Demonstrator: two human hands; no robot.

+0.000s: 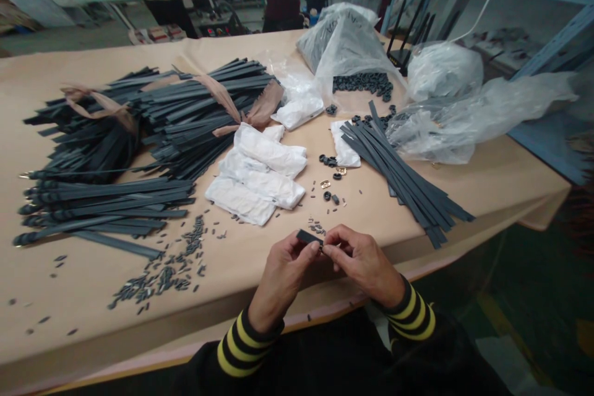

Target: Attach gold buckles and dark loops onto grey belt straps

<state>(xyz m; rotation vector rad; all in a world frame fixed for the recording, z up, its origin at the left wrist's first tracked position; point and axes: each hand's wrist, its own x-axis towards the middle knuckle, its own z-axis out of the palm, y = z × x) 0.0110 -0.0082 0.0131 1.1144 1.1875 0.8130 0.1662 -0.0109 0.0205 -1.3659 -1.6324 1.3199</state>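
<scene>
My left hand point(288, 269) grips a dark strap point(308, 237) near the table's front edge, thumb on top. Close against it, my right hand point(359, 260) pinches at the strap's end with thumb and forefinger; a small part there is too hidden to name. Just beyond my fingers lie small dark pieces point(317, 227). Farther up are black ring-like parts point(328, 197) and a gold-coloured metal fitting point(325, 184). A fan of loose dark straps point(403, 176) rests to the right of my hands.
Tied bundles of dark straps point(195, 114) lie at the left, with finished-looking straps point(111, 204) in front. White wrapped packets point(262, 176) sit mid-table. Small pieces point(162, 278) are scattered at the left. Plastic bags point(350, 43) stand at the back. Two people stand beyond the table.
</scene>
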